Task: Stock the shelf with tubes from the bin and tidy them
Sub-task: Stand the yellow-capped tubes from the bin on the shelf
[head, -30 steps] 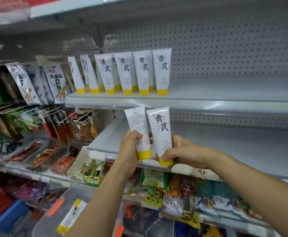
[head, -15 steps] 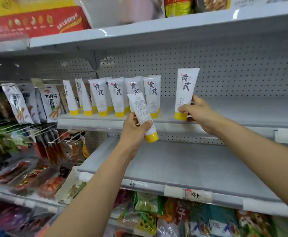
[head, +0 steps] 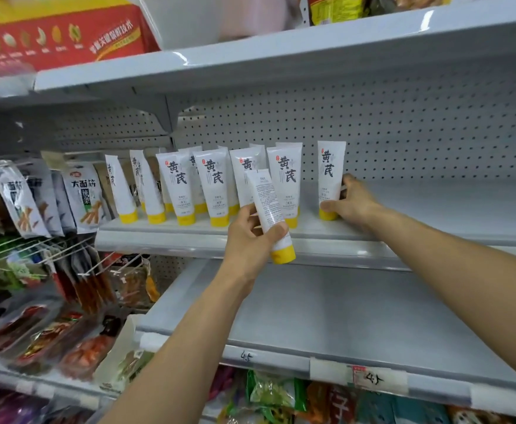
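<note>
Tubes: white with yellow caps; row [head: 214,185] stands cap-down on shelf [head: 434,209], two deep in places, a few leaning at left end.
Right tube [head: 331,174]: upright, cap on shelf, label forward, at right end of row with a gap to the neighbour.
Right hand [head: 353,201]: wrapped round lower part of right tube, thumb in front by the cap, fingers behind.
Left tube [head: 267,206]: in the air in front of row, tilted, cap low and to the right, small-print back side facing out.
Left hand [head: 252,237]: gripping left tube on its lower half, thumb across the front.
Step (judged): seating right tube as next in the front line.
Method: slide cap leftward along shelf to close the gap rather than lift. Line cap up with neighbouring caps. Let go only once balanced.
Release: ease fingers off rearward, thumb last, no sideways nudge.
Left tube, next: turn label to front before setting down, then place just beside right tube.
Risk: tall body on narrow cap, probably tippy. One knock could topple the row in a chain.
Tidy, later: straighten the leaners at left end.
Beside row: hanging snack packs [head: 79,197] to the left, near the end tubes. Mind them during tidying.
</note>
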Motion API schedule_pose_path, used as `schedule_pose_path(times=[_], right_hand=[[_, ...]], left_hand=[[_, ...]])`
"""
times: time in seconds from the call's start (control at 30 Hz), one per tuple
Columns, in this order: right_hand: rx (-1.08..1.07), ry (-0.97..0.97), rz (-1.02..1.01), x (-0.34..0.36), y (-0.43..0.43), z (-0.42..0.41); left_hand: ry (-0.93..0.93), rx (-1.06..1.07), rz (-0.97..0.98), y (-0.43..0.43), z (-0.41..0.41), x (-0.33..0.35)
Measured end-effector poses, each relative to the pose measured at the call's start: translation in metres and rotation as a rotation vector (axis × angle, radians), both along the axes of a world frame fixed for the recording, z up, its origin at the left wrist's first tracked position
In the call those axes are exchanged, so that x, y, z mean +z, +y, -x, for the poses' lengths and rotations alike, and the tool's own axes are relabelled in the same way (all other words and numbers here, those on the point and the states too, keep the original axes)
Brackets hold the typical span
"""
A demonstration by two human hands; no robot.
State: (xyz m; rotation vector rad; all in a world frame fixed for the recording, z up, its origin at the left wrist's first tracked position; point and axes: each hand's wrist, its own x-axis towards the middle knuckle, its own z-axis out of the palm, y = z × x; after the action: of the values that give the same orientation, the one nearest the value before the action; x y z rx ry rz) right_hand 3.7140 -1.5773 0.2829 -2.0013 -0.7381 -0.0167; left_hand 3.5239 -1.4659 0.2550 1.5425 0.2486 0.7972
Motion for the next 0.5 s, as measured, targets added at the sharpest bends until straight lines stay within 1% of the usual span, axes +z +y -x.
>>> schedule_pose_path(times=[0.3, 0.37, 0.43, 0.47, 0.5], right_hand=[[-0.005, 0.036, 0.05, 0.0, -0.001, -0.005], [-0.053, 0.039, 0.062, 0.0, -0.005, -0.001], [-0.16, -0.054, 0.028, 0.002, -0.011, 0.006], [-0.184, -0.116, -0.026, 0.003, -0.014, 0.012], [-0.164, -0.151, -0.094, 0.005, -0.018, 0.021]], left_hand=[[-0.001, -0.023, 0.009, 0.0, -0.004, -0.001], [-0.005, -0.029, 0.01, -0.001, -0.002, -0.001], [-0.018, -0.029, 0.008, -0.002, 0.0, -0.001], [-0.026, -0.027, 0.006, -0.002, 0.001, -0.001], [-0.035, -0.024, 0.005, -0.004, 0.002, 0.0]])
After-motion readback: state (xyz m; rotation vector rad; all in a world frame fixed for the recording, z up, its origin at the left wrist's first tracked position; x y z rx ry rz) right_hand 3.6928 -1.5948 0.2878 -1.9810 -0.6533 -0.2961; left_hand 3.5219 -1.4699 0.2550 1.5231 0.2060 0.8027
